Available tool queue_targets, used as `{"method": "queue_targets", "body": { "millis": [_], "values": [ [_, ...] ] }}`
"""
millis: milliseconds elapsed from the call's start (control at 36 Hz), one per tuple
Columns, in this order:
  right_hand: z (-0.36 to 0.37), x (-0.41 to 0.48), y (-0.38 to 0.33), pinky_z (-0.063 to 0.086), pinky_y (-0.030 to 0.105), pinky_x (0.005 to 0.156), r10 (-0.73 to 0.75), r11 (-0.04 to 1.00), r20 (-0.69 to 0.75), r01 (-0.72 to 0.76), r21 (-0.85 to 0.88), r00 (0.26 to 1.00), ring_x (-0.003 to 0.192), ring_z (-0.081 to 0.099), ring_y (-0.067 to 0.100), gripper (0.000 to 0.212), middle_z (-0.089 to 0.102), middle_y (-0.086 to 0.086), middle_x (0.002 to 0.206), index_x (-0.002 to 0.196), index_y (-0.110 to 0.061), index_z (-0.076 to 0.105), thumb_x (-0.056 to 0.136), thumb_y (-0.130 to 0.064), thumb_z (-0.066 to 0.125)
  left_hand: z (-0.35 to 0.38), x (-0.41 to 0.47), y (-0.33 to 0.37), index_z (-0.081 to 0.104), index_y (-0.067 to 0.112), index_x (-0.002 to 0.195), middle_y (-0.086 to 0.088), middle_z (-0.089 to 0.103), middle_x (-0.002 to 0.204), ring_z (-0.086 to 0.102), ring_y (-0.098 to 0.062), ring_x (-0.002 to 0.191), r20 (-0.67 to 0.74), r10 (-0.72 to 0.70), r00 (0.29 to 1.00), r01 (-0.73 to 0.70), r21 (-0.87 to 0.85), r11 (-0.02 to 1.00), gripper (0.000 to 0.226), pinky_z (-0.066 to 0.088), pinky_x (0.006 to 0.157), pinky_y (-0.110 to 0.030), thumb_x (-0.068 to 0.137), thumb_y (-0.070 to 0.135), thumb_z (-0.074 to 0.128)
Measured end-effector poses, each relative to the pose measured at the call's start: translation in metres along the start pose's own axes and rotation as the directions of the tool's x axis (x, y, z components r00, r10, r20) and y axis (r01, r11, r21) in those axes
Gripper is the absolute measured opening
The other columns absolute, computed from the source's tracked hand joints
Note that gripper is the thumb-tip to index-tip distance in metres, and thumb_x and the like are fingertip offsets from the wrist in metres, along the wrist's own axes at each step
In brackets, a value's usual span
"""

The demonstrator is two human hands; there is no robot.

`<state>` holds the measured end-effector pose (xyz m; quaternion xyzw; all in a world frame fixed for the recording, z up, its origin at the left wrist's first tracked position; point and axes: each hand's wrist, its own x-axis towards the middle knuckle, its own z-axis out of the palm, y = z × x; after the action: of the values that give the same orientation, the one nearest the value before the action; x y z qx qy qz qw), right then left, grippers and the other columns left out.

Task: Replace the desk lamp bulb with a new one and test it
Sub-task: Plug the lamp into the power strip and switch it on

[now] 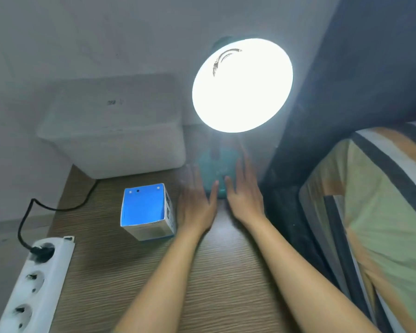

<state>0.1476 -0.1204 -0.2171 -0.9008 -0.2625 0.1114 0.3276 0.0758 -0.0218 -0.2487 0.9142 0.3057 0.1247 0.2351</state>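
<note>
The desk lamp is lit: its round shade (242,85) glares bright white and hides the bulb inside. Its teal base (214,167) stands on the wooden desk (226,272) below the shade. My left hand (196,205) lies flat with fingers spread, just left of the base. My right hand (244,195) is flat and spread too, on the base's right side, fingertips close to it. Both hands hold nothing. A blue and white bulb box (146,211) stands left of my left hand.
A white power strip (34,282) lies at the desk's left edge with a black plug (42,251) and cord in it. A white plastic container (115,126) stands at the back. A dark bed frame and striped bedding (375,212) border the right.
</note>
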Motion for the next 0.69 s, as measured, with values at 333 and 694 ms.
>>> {"method": "queue_targets", "body": {
  "millis": [333,694],
  "values": [
    [-0.0008,-0.0024,-0.0015,0.015,0.038,0.119,0.021,0.999,-0.017,-0.020,0.026,1.000,0.147,-0.002,0.013,0.060,-0.003,-0.004,0.160,0.150,-0.017,0.005,0.098,-0.038,0.027,-0.0014,-0.0008,0.0021,0.001,0.009,0.150,-0.007,-0.001,0.160,-0.003,-0.015,0.147,0.006,-0.009,1.000,0.009,-0.025,1.000,0.077,-0.002,0.118,-0.030,0.089,0.056,0.016],
    [0.0008,0.0032,-0.0077,0.029,0.038,0.111,0.118,0.983,-0.150,-0.094,0.160,0.982,0.143,0.022,0.015,0.059,0.020,-0.006,0.156,0.145,-0.020,0.027,0.091,-0.035,0.047,-0.0013,0.0002,0.0013,0.002,0.011,0.150,-0.006,0.000,0.160,-0.001,-0.016,0.147,0.001,-0.009,1.000,0.009,-0.037,0.999,0.076,0.000,0.117,-0.028,0.090,0.055,0.018]
  ]
}}
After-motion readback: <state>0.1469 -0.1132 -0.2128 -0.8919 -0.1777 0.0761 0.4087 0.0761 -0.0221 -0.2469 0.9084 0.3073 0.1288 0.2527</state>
